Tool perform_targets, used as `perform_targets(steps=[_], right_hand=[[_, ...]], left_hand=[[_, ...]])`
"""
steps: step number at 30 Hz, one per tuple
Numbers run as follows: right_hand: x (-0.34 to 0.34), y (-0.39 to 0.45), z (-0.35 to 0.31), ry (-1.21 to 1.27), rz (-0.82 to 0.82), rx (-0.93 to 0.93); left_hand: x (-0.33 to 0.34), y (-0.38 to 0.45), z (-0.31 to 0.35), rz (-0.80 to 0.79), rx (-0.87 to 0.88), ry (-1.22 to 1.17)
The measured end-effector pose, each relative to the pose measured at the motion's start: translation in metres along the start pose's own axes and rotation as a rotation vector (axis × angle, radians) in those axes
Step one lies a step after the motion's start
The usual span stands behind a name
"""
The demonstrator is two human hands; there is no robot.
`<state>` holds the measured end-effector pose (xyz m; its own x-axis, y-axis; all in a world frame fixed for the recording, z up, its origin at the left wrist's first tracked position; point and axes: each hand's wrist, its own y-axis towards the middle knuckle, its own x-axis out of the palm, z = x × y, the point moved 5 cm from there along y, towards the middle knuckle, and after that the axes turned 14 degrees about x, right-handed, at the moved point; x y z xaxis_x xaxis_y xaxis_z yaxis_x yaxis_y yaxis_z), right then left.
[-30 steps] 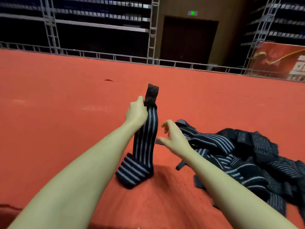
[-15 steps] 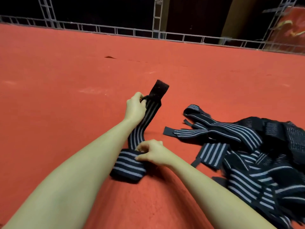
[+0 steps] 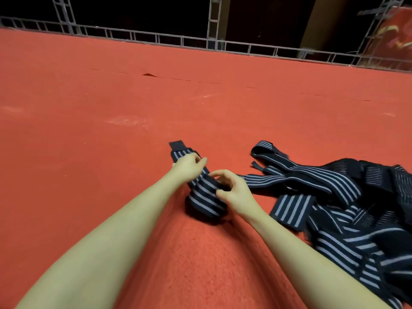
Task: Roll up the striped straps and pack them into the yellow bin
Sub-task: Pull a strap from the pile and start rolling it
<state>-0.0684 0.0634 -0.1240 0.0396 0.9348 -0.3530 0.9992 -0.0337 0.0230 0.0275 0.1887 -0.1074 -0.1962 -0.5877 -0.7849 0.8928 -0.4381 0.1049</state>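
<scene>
A dark strap with pale grey stripes [image 3: 204, 200] lies partly rolled on the red carpet in front of me. My left hand [image 3: 188, 167] grips its free end, whose plain black tab points away from me. My right hand [image 3: 233, 192] pinches the rolled part at its right side, fingers curled on it. A loose heap of more striped straps [image 3: 330, 197] lies to the right, a little apart from my right hand. No yellow bin is in view.
The red carpet [image 3: 111, 152] stretches far ahead and to the left. A grey metal truss railing [image 3: 200, 42] runs along its far edge, with dark stands behind. A small raised flap [image 3: 148, 74] shows in the carpet further off.
My left hand has lowered the strap's free end from upright down towards the floor. My right hand came down onto the roll, which has grown thicker.
</scene>
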Motion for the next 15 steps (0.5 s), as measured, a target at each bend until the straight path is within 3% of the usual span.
perform_targets(steps=[7,10,15], right_hand=[[-0.013,-0.031,-0.001,0.157,0.131,0.073],[-0.021,-0.041,0.000,0.068,0.192,0.077],[-0.022,-0.057,-0.003,0.071,0.118,0.098]], left_hand=[[0.009,-0.065,0.024,-0.154,0.012,-0.302],[0.010,-0.083,0.038,-0.225,0.113,-0.340],[-0.005,-0.092,0.053,-0.134,0.236,-0.267]])
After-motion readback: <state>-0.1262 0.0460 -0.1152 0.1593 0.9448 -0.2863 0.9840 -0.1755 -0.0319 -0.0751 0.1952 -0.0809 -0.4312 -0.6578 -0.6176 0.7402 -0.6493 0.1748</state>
